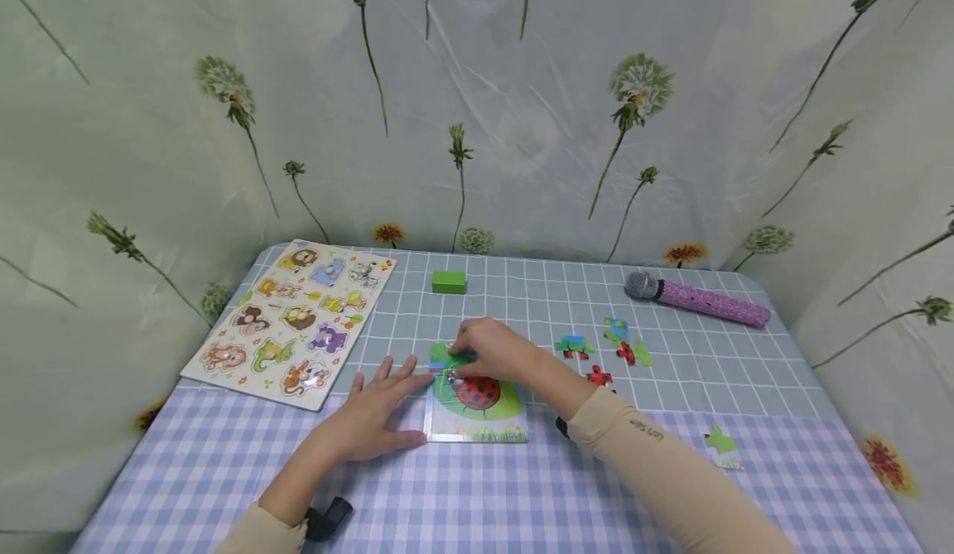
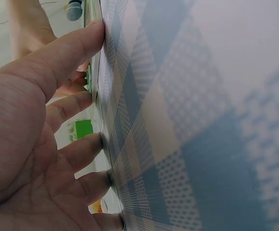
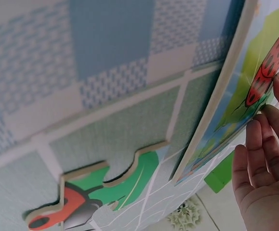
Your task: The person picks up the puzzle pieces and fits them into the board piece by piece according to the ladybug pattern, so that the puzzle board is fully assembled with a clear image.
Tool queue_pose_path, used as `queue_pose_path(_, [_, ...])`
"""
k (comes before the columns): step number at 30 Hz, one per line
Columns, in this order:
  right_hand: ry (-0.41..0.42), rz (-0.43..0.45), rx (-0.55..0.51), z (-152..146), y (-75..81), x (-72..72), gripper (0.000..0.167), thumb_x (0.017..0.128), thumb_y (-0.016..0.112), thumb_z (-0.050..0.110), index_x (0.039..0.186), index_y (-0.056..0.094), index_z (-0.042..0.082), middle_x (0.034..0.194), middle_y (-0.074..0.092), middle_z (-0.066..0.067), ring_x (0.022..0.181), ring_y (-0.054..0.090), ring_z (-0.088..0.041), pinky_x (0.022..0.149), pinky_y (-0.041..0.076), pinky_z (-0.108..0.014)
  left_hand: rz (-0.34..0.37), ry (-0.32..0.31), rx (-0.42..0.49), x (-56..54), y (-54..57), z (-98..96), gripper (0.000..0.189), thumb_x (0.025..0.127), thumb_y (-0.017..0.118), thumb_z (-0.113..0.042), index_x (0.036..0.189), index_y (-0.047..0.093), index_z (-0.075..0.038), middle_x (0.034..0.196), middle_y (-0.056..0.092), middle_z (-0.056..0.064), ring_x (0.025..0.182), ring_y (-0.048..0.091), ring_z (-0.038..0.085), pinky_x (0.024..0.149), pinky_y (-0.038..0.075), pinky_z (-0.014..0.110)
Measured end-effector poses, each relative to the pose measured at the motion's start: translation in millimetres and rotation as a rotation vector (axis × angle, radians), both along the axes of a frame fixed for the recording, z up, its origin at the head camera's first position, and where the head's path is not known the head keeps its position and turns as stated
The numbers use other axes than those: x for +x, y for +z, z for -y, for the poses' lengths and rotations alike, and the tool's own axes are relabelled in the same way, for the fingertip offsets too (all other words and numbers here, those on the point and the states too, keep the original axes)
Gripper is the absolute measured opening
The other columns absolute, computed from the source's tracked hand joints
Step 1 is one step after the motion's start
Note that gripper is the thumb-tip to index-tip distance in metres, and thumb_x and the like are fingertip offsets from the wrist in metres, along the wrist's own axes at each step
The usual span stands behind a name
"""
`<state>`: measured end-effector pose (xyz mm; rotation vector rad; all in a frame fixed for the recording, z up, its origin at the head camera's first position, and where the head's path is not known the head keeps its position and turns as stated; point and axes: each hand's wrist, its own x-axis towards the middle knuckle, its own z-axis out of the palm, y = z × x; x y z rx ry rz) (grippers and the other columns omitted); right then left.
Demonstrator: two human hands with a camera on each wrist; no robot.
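A ladybug jigsaw puzzle lies on the table in front of the person, its red spotted ladybug showing. My left hand is spread flat on the cloth, thumb and index fingertip against the board's left edge. Over the upper part of the puzzle, my right hand has curled fingers and thumb around a small puzzle piece by the ladybug's head. That piece is mostly hidden by the fingers. Loose puzzle pieces lie right of the board, with a green piece farther right.
An animal peg puzzle board lies at the left. Toward the back is a green block. A purple glittery microphone rests at the back right. Behind the table hangs a dandelion-print curtain.
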<state>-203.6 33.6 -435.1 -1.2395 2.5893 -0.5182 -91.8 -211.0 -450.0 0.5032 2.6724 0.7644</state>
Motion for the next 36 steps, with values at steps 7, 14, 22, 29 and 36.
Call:
queue_pose_path(7, [-0.019,-0.002,0.018,1,1.7,2.5,0.036,0.093,0.086,0.025,0.123,0.081,0.006,0.117,0.075,-0.006,0.105,0.072,-0.018,0.097,0.062,-0.033,-0.004,0.007,-0.004,-0.7,-1.8,-0.2,0.084,0.089,0.087,-0.047,0.161,0.050,-0.026,0.177,0.028,0.018,0.163,0.012,0.056,0.119,0.005,0.090])
queue_pose_path(14, [-0.006,-0.015,0.023,-1,3.2,3.3,0.037,0.094,0.086,0.027,0.124,0.081,0.006,0.117,0.075,-0.006,0.105,0.072,-0.018,0.096,0.062,-0.033,-0.009,0.009,0.000,-1.0,-1.1,-1.0,0.085,0.088,0.087,-0.046,0.162,0.049,-0.027,0.177,0.028,0.019,0.163,0.012,0.057,0.119,0.004,0.090])
queue_pose_path(22, [0.026,0.032,0.004,-6,4.8,0.0,0.039,0.097,0.083,0.027,0.129,0.078,0.006,0.118,0.074,-0.007,0.106,0.071,-0.018,0.095,0.061,-0.031,-0.012,0.007,0.009,-1.5,-2.8,0.4,0.085,0.088,0.087,-0.046,0.162,0.049,-0.027,0.177,0.028,0.019,0.163,0.013,0.058,0.118,0.004,0.090])
queue_pose_path(29, [0.033,0.125,-0.051,-26,12.3,-7.4,0.033,0.100,0.077,0.020,0.130,0.078,0.006,0.117,0.076,-0.009,0.104,0.072,-0.021,0.092,0.061,-0.031,-0.019,0.003,0.007,-1.5,0.4,0.1,0.083,0.089,0.087,-0.046,0.161,0.050,-0.027,0.176,0.030,0.020,0.162,0.014,0.058,0.118,0.005,0.090])
queue_pose_path(36, [0.019,0.086,-0.015,-45,11.2,-10.2,0.030,0.100,0.077,0.020,0.128,0.079,0.009,0.116,0.076,-0.006,0.108,0.073,-0.020,0.095,0.061,-0.033,-0.015,0.011,-0.012,0.2,5.4,-2.2,0.083,0.088,0.087,-0.043,0.160,0.051,-0.026,0.175,0.031,0.020,0.162,0.018,0.058,0.119,0.008,0.089])
